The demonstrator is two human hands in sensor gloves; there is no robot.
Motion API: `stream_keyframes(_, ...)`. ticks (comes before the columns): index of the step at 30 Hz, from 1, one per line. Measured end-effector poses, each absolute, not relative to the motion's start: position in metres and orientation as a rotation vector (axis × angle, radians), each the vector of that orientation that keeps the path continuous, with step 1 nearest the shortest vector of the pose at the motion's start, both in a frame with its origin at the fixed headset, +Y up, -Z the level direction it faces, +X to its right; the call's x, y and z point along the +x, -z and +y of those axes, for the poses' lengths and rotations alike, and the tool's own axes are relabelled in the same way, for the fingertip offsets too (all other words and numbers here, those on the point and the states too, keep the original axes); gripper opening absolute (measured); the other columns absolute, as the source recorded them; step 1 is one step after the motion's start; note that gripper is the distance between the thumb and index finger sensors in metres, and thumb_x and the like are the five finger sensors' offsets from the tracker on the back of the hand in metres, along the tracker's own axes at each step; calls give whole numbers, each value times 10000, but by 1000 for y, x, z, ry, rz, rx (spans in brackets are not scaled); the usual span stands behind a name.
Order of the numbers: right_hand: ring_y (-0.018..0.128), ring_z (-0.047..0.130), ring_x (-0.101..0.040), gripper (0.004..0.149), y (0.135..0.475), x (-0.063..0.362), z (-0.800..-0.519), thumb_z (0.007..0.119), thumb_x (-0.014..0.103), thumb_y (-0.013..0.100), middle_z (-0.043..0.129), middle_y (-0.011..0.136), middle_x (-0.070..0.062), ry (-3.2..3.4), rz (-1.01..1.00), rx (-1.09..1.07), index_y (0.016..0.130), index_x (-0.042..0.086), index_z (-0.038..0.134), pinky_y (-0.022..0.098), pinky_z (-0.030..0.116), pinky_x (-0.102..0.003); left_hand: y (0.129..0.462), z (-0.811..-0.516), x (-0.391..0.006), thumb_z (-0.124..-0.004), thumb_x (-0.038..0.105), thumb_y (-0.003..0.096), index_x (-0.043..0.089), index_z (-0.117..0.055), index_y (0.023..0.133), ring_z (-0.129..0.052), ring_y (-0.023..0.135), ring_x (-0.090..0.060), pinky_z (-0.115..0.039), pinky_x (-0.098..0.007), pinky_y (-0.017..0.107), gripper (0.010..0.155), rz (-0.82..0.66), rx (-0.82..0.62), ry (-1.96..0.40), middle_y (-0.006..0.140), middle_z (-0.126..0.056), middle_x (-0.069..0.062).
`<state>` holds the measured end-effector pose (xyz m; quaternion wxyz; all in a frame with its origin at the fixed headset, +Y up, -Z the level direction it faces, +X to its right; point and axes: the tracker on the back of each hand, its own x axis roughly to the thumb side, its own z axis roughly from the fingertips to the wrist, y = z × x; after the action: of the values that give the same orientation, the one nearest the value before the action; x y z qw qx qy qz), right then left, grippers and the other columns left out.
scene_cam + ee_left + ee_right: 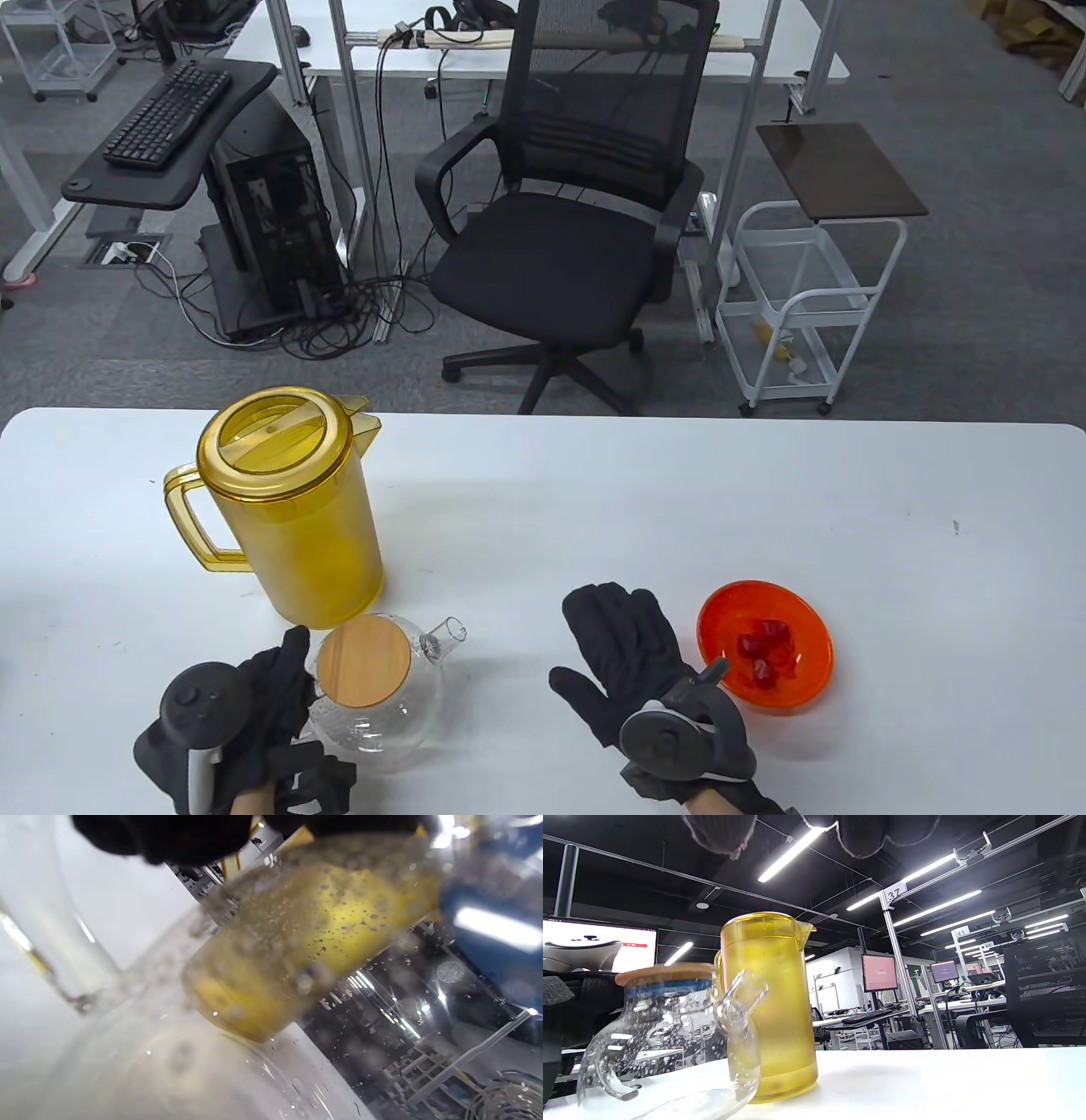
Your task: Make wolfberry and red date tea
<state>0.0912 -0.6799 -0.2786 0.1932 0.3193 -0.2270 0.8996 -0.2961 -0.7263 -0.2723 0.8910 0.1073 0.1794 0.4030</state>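
Observation:
A glass teapot [373, 722] with a bamboo lid [363, 660] stands near the table's front edge, spout pointing back right. My left hand [284, 705] holds it at its handle side. A yellow lidded pitcher [288, 501] stands just behind it, handle to the left. My right hand [624, 654] lies open and flat on the table, holding nothing. An orange bowl [721, 611] with a few red pieces [768, 654] sits just right of it. The right wrist view shows the teapot [670, 1035] in front of the pitcher [768, 1001]. The left wrist view looks through wet glass [169, 1069] at the pitcher [314, 933].
The white table [594, 509] stretches across the view. Behind its far edge stand a black office chair [568, 255] and a white wire cart [797, 314] on the floor.

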Motion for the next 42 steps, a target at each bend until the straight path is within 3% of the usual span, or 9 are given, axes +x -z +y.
stream_keyframes(9, 944, 609, -514, 722, 279, 92, -679, 688, 436, 551, 587, 1055, -265, -2518, -645, 889, 1098, 30, 447, 713, 430, -666, 286, -720, -261, -647, 545, 568, 207, -890, 335, -959, 158, -89, -851, -358, 344, 477, 260, 205, -938, 104, -874, 54)
stream_keyframes(27, 949, 601, -515, 722, 280, 98, -676, 685, 438, 552, 582, 1058, -267, -2484, -652, 855, 1099, 31, 448, 716, 425, -667, 298, -736, -193, -641, 544, 575, 208, -895, 351, -968, 174, -80, -855, -351, 358, 477, 62, 13, -974, 118, -885, 58)
stream_keyframes(42, 949, 602, -515, 722, 280, 98, -676, 684, 439, 553, 581, 1059, -266, -2475, -657, 859, 1101, 33, 446, 716, 426, -666, 295, -752, -182, -645, 541, 572, 204, -899, 351, -970, 176, -86, -854, -353, 366, 477, 19, -73, -970, 119, -887, 52)
